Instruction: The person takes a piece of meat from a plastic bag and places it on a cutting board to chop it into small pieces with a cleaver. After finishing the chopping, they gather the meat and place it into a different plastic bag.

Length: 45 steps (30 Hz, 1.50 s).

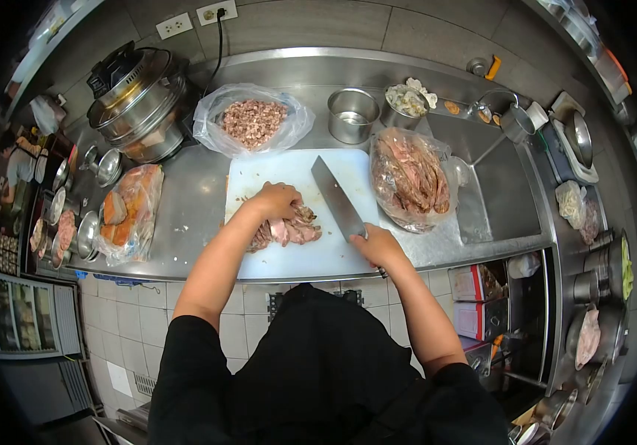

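Broad rectangular steel knife (pixel 337 196): handle mostly hidden in right hand (pixel 372 246), 4 o'clock
Brown-pink sliced meat (pixel 290 231): partly covered by left hand (pixel 277 201), 10 o'clock
Pale-shirted co-worker (pixel 19 167): details too small, 9 o'clock

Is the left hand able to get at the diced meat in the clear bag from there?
Probably yes: between the left hand, on the meat pieces, and the diced meat lie only bare cutting board and the near edge of the clear bag; the knife is off to the right.
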Motion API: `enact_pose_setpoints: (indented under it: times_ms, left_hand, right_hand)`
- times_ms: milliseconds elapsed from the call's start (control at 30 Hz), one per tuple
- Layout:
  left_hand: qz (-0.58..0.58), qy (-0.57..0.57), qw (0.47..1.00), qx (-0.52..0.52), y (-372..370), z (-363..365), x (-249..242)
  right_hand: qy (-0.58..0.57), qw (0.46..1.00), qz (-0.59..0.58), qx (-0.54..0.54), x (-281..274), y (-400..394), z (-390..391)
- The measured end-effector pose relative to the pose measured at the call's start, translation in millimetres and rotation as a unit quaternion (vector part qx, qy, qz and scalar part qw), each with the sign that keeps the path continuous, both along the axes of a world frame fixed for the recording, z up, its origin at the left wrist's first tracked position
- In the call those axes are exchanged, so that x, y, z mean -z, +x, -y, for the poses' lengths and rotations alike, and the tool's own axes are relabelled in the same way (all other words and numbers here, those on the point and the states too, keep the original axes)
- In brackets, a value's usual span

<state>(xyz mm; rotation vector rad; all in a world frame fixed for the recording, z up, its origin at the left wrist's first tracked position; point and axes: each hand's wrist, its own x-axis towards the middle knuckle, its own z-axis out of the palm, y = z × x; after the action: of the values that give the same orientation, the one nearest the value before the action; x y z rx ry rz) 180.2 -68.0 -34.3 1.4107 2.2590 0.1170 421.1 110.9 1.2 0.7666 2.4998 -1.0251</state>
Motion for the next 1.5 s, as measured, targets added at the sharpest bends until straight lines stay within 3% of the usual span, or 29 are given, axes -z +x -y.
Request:
enact_pose_setpoints:
  times_ms: [133, 433, 600, 700, 867, 900, 1067, 1500]
  left_hand:
    - [-0.022, -0.017, 1.000, 0.014, 10.9, -10.1, -1.8]
    - [-0.016, 0.102, 0.994, 0.027, 32.1, -39.4, 0.8]
    - [-0.120, 0.295, 0.947, 0.044, 45.1, -29.6, 14.7]
    - [-0.152, 0.279, 0.948, 0.027, 58.2, -17.3, 17.7]
    - [-0.043, 0.311, 0.949, -0.009, 59.3, 5.1, 27.1]
    - [0.001, 0.320, 0.947, -0.020, 58.3, 7.7, 26.2]
    - [-0.026, 0.371, 0.924, -0.085, 57.9, 5.9, 32.2]
    - [-0.031, 0.382, 0.916, -0.119, 61.6, 2.9, 37.8]
  right_hand:
    - [-0.036, 0.998, -0.027, 0.042, 7.3, 3.9, -1.1]
    - [-0.048, 0.997, -0.027, 0.059, 11.8, 7.5, -1.5]
    - [-0.058, 0.995, -0.045, 0.065, 15.3, 10.9, 0.3]
    - [-0.041, 0.996, -0.049, 0.058, 16.4, 11.0, 2.4]
    - [-0.015, 0.998, -0.044, 0.042, 16.4, 10.0, 4.3]
    - [-0.004, 0.999, -0.036, 0.031, 18.4, 8.8, 3.7]
    - [0.045, 0.998, -0.040, 0.003, 30.2, 6.1, 3.1]
    - [0.174, 0.959, 0.016, -0.223, -59.7, 2.1, -5.4]
